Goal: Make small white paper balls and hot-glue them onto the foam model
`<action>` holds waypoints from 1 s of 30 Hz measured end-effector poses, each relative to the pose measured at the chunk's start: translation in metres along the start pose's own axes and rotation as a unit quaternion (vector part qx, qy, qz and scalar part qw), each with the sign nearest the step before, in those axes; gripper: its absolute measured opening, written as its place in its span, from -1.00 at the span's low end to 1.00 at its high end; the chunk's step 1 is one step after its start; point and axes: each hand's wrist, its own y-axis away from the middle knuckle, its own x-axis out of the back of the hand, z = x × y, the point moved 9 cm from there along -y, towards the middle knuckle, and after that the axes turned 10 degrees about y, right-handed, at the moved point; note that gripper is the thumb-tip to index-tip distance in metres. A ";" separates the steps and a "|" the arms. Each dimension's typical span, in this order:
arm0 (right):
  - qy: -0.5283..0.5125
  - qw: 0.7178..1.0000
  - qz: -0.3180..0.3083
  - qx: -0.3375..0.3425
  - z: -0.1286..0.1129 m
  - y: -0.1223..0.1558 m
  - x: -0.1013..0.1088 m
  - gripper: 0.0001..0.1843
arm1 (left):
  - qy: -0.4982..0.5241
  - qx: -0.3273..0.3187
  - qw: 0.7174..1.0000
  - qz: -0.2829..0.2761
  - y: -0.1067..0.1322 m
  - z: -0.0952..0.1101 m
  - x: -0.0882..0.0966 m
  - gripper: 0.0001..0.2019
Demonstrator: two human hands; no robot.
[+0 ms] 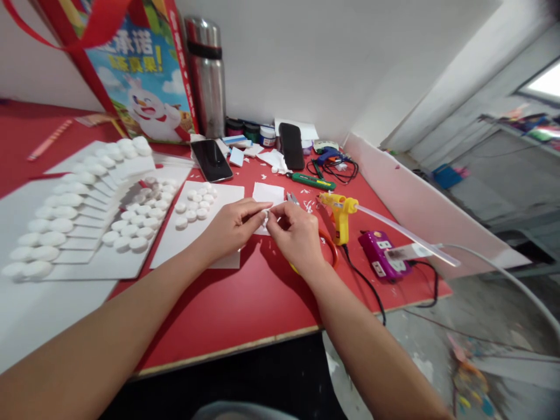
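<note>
My left hand [238, 224] and my right hand [295, 233] meet over the red table. Their thumbs and forefingers pinch a small white piece [265, 217], mostly hidden by the fingertips, so its kind does not show. Beneath the fingers lies a small white sheet [269, 192]. Left of my left hand, a white board [175, 233] bears several round white discs [196, 204]. Orange-handled scissors [331, 248] lie partly under my right hand, with the blades near its knuckles.
A yellow glue gun [341, 213] with a long clear stick stands right, near a purple power socket [385, 256]. Farther left are rows of white discs [56, 224] on cards. A green cutter [311, 181], two phones [212, 159] and a steel flask [207, 81] are at the back.
</note>
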 end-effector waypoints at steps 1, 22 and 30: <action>0.007 1.000 0.008 0.000 -0.001 0.000 0.001 -0.87 | 0.030 0.020 0.999 0.012 0.000 -0.002 0.001 -0.73; 0.424 0.897 -0.078 -0.097 0.059 0.043 0.099 -0.71 | 0.351 0.224 0.902 0.117 0.008 -0.039 0.002 -0.86; 0.246 0.941 -0.086 -0.217 0.118 0.019 0.079 -0.67 | 0.357 0.205 0.905 0.110 0.005 -0.038 0.004 -0.82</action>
